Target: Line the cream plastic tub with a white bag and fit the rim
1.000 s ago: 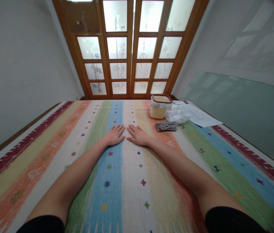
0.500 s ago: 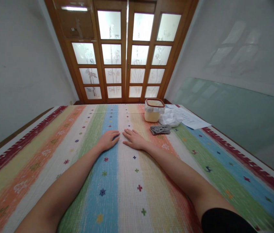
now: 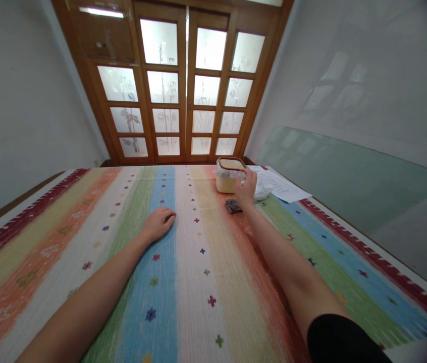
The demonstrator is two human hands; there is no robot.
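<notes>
My left hand (image 3: pixel 159 223) rests on the striped tablecloth (image 3: pixel 193 262), its fingers curled in toward the thumb and nothing seen in them. Farther off to the right, my right hand (image 3: pixel 247 187) is raised in front of a small yellowish bin (image 3: pixel 225 184) with a brown rim and a clear liner. Its fingers are bent and slightly apart; whether they touch the liner cannot be made out. Behind this hand a white plastic bag (image 3: pixel 262 189) is partly hidden. A folded grey cloth (image 3: pixel 232 205) lies just left of the right wrist, partly covered by it.
Printed paper sheets (image 3: pixel 285 187) lie at the far right of the table. A pale green glass panel (image 3: pixel 350 171) leans along the right wall. Wooden doors (image 3: pixel 181 91) with frosted panes stand beyond the table's far edge.
My right hand has lifted off the tablecloth and moved forward and right to the bin. My left hand stays on the cloth, its fingers more curled. The view has shifted slightly right.
</notes>
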